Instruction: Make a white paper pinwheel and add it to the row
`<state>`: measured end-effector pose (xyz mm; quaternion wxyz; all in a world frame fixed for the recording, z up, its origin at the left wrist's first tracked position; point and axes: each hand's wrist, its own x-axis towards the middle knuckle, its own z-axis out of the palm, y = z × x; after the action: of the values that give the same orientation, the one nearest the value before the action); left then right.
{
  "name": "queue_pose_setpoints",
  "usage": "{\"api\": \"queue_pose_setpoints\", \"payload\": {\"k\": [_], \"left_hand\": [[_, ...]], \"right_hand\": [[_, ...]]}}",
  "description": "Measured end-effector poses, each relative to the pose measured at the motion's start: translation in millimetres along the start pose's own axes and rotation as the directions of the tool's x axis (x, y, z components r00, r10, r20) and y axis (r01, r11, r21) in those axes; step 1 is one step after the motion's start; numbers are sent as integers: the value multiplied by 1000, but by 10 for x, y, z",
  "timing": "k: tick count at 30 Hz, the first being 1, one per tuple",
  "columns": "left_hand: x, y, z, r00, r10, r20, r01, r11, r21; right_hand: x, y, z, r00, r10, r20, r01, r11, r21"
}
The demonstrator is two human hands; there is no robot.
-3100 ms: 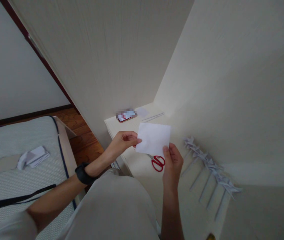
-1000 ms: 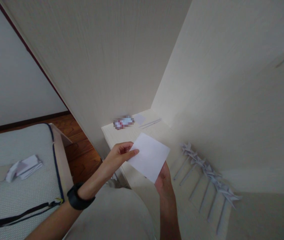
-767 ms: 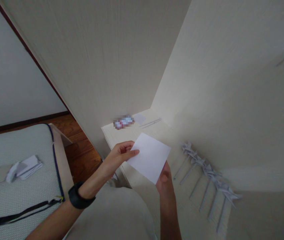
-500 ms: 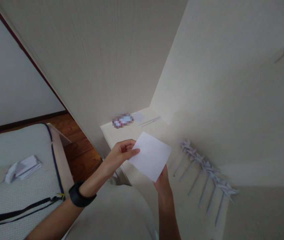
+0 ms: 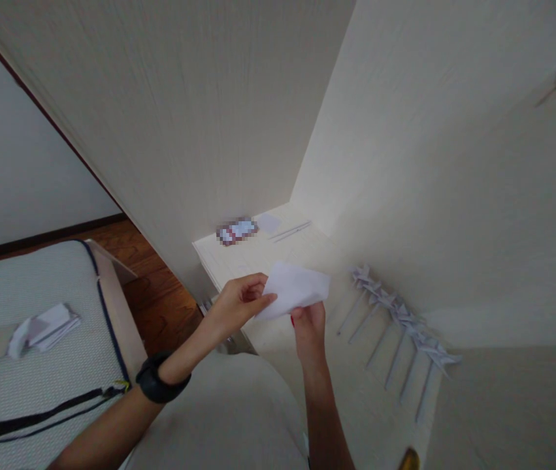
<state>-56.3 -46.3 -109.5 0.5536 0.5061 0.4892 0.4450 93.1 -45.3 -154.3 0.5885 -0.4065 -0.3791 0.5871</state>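
A white sheet of paper [image 5: 294, 285] is held up between both hands, its near part bent over toward the far side. My left hand [image 5: 243, 300] pinches its left corner between thumb and fingers. My right hand [image 5: 310, 323] grips the lower right edge, with the thumb on the front and the other fingers partly hidden by the sheet. Beyond the hands, a row of several paper pinwheels [image 5: 400, 312] on thin sticks lies on the pale desk [image 5: 351, 378], to the right.
At the desk's far end lie a blurred-out packet [image 5: 237, 230], a small paper piece [image 5: 270, 224] and thin sticks [image 5: 291, 231]. To the left, a mattress [image 5: 27, 274] bears folded white papers [image 5: 52, 326] and a black strap [image 5: 37, 414]. A wall panel [image 5: 184, 117] rises behind the desk.
The paper was flat and square; now its lower right corner is bent up. My right hand has risen and moved slightly left with that corner. My left hand keeps its pinch.
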Motion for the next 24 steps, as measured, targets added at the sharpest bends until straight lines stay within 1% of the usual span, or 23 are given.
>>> {"api": "queue_pose_setpoints", "payload": {"k": [5, 8, 13, 24], "left_hand": [[-27, 1, -18, 999, 51, -16, -49, 991, 124], [-15, 22, -39, 996, 88, -33, -82, 985, 152], [28, 80, -46, 989, 121, -81, -108, 983, 149], [49, 127, 43, 989, 119, -87, -112, 991, 79]], "right_hand": [[46, -18, 43, 999, 12, -40, -11, 1000, 20], [67, -24, 52, 998, 34, -59, -34, 999, 13], [68, -39, 58, 993, 79, -84, -80, 997, -9], [5, -133, 133, 992, 105, -63, -104, 994, 25]]}}
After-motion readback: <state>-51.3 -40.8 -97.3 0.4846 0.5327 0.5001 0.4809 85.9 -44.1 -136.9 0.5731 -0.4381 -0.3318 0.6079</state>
